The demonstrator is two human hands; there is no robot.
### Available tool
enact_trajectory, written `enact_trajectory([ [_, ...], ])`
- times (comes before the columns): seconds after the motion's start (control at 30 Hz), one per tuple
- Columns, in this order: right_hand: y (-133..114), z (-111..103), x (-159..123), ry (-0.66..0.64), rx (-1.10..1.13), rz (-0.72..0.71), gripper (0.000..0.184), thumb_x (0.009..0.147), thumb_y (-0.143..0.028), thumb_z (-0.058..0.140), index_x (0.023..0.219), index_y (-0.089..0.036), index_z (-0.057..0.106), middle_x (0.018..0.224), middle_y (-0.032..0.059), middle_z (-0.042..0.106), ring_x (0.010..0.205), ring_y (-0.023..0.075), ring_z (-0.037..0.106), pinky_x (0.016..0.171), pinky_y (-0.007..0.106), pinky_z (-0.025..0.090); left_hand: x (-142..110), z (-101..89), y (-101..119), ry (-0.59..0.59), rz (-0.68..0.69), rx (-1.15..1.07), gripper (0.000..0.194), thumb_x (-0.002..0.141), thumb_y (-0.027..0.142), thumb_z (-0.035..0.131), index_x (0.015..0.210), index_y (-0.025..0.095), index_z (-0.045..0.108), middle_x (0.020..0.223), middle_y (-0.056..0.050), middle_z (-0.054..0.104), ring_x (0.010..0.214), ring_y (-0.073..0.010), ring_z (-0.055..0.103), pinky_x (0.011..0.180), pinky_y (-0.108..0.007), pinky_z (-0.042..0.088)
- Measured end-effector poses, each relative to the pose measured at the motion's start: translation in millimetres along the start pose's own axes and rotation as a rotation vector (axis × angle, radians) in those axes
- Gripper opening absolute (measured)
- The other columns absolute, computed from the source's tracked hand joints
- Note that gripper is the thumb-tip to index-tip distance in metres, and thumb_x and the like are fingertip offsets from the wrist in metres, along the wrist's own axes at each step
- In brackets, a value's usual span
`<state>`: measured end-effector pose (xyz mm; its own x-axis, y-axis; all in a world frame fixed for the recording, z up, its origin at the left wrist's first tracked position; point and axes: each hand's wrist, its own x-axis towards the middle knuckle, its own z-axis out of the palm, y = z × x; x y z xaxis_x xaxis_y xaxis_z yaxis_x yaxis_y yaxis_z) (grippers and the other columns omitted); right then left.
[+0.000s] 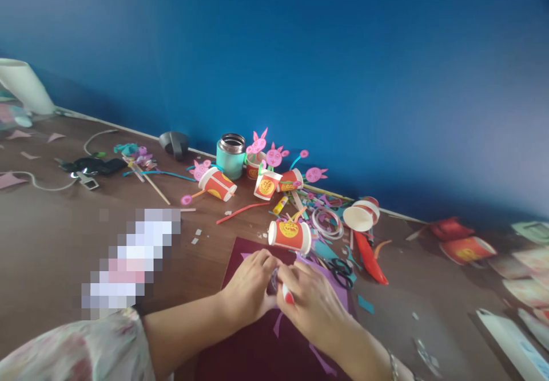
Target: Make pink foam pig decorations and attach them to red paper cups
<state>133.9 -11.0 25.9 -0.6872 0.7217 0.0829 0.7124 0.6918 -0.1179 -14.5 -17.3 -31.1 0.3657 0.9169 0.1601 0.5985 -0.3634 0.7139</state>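
Nearest us, at the lower left, is a flowered sleeve, from which the left forearm runs up to the left hand. Its fingers are curled beside a small piece, pale with dark marks; the hands cover most of it, and we cannot tell whether the left hand pinches it. Our right hand, a bracelet on the wrist, is closed around a pen with a red end, and the fingers of the two hands meet over the piece.

Below them we see a dark red sheet, with purple paper under and beside the right hand and purple scraps nearer us. Just beyond the hands a red cup lies on its side; right of it are scissors and a red packet.

Farther out on the brown worktop, we find a red straw, a yellow tube and a white coil. Behind these, more cups, some upright and some tipped, stand or lie among pink cutouts with pointed ears. A green jar stands open near the blue wall.
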Motion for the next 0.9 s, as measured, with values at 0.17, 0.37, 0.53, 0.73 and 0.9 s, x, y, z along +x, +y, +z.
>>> enact_trajectory([
  [0.17, 9.2, 11.8, -20.2, 0.09, 0.166, 0.002, 0.013, 0.083, -0.01, 0.042, 0.08, -0.022, 0.046, 0.073, 0.0027, 0.055, 0.068, 0.0194, 0.051, 0.06, 0.03, 0.038, -0.1, 3.0, -4.5, -0.01, -0.022, -0.025, 0.042, 0.066, 0.021, 0.07, 0.104, 0.019, 0.051, 0.099, -0.005, 0.055, 0.093, -0.0226, 0.054, 0.085, -0.036, 0.044],
  [0.37, 18.2, 13.2, -21.6, 0.064, 0.473, 0.075, 0.009, 0.089, -0.016, 0.04, 0.085, -0.022, 0.045, 0.077, 0.0013, 0.053, 0.071, 0.0174, 0.053, 0.065, 0.03, 0.042, -1.2, -1.0, -3.6, -0.033, -0.02, -0.031, 0.044, 0.069, 0.032, 0.071, 0.107, 0.021, 0.051, 0.101, -0.005, 0.054, 0.094, -0.023, 0.054, 0.084, -0.038, 0.044],
  [0.53, 26.7, 14.7, -17.4, -0.003, 0.651, 0.153, 0.011, 0.092, -0.023, 0.04, 0.082, -0.022, 0.045, 0.071, -0.002, 0.049, 0.063, 0.0142, 0.048, 0.059, 0.026, 0.038, -0.1, -1.6, -2.0, -0.041, -0.05, -0.008, 0.047, 0.065, 0.034, 0.075, 0.105, 0.022, 0.052, 0.102, -0.005, 0.055, 0.094, -0.023, 0.055, 0.085, -0.038, 0.044],
  [0.73, 30.9, 16.8, -15.1, 0.086, 0.916, 0.316, 0.022, 0.091, -0.032, 0.042, 0.073, -0.021, 0.049, 0.064, -0.0028, 0.047, 0.061, 0.0135, 0.044, 0.058, 0.025, 0.036, 1.0, -5.1, 1.2, -0.08, -0.091, 0.014, 0.051, 0.06, 0.029, 0.079, 0.104, 0.02, 0.053, 0.102, -0.005, 0.055, 0.095, -0.0229, 0.054, 0.086, -0.037, 0.044],
  [0.9, 29.5, 29.4, -25.8, 0.289, 1.354, 0.636, 0.023, 0.088, -0.038, 0.044, 0.075, -0.02, 0.05, 0.062, -0.001, 0.052, 0.062, 0.0158, 0.049, 0.06, 0.027, 0.041, 0.8, -2.9, 1.2, -0.053, -0.097, -0.003, 0.047, 0.062, 0.026, 0.076, 0.104, 0.022, 0.053, 0.102, -0.003, 0.054, 0.096, -0.0223, 0.054, 0.086, -0.037, 0.044],
])
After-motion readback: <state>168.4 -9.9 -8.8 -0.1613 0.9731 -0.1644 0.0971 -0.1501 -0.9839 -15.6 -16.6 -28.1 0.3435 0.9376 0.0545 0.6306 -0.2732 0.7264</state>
